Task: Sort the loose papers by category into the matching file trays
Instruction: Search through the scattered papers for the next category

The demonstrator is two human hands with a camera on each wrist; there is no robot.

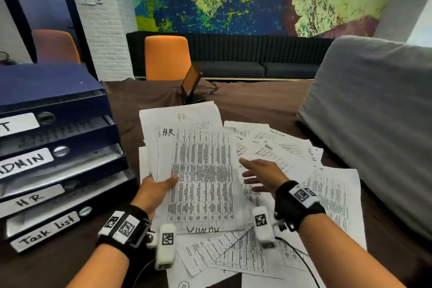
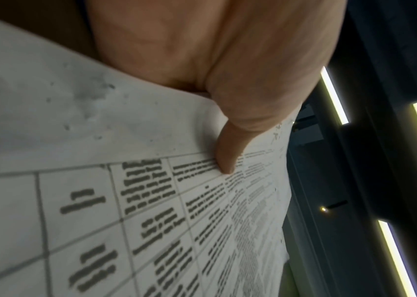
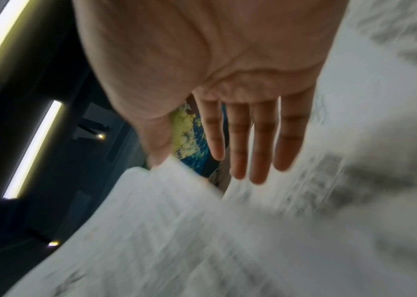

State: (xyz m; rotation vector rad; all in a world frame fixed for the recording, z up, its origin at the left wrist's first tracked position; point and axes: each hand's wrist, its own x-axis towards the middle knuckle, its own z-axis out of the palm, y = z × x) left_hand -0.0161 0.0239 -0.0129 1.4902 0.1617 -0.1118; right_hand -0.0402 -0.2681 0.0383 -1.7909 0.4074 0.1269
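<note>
My left hand [image 1: 159, 188] holds a small stack of printed HR papers [image 1: 201, 170] by the left edge, thumb [image 2: 226, 160] on top of the table-printed sheet [image 2: 151, 211]. The top two sheets are marked "H.R" by hand. My right hand [image 1: 259, 174] hovers open, fingers [image 3: 243, 140] straight and spread, just right of the stack above the loose papers [image 1: 280, 147] marked Admin and Task list. The blue file trays [image 1: 58, 147] stand at the left, labelled ADMIN, HR and Task list, with one more label cut off.
More loose sheets [image 1: 233, 257] lie near me on the brown tablecloth [image 1: 257, 100]. A grey cushion [image 1: 374, 124] sits at the right, a small tilted screen [image 1: 190, 86] behind the papers, and orange chairs [image 1: 167, 57] beyond the table.
</note>
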